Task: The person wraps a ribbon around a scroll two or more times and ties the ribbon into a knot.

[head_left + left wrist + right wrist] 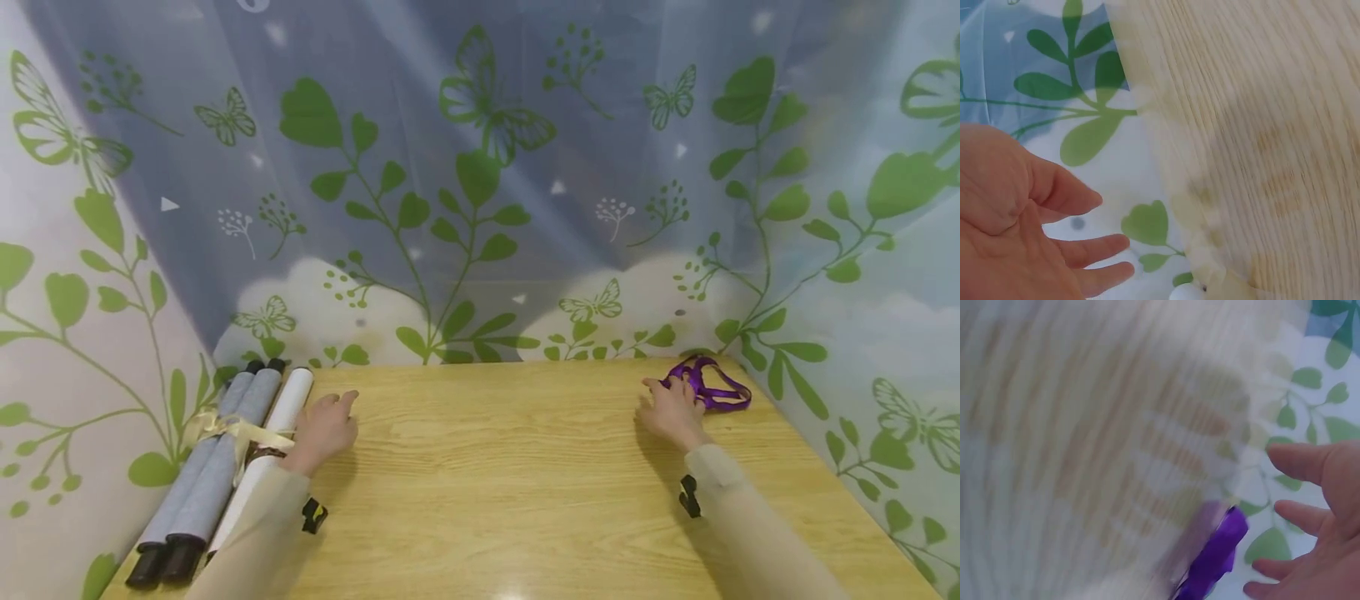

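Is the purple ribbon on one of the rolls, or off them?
Off. The purple ribbon lies in loose loops on the tabletop, far right, by the right hand; the rolls lie at the left.

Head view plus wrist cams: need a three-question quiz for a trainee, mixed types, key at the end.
1. Multiple choice: what lies nearest the right grip?
A) cream ribbon
B) purple strap
C) grey roll
2. Short answer: what is the main colour of the roll nearest the left grip?
3. True or false: in the left wrist view, the left grip clutches the cream ribbon.

Key
1. B
2. White
3. False: its visible fingers are extended and hold nothing.
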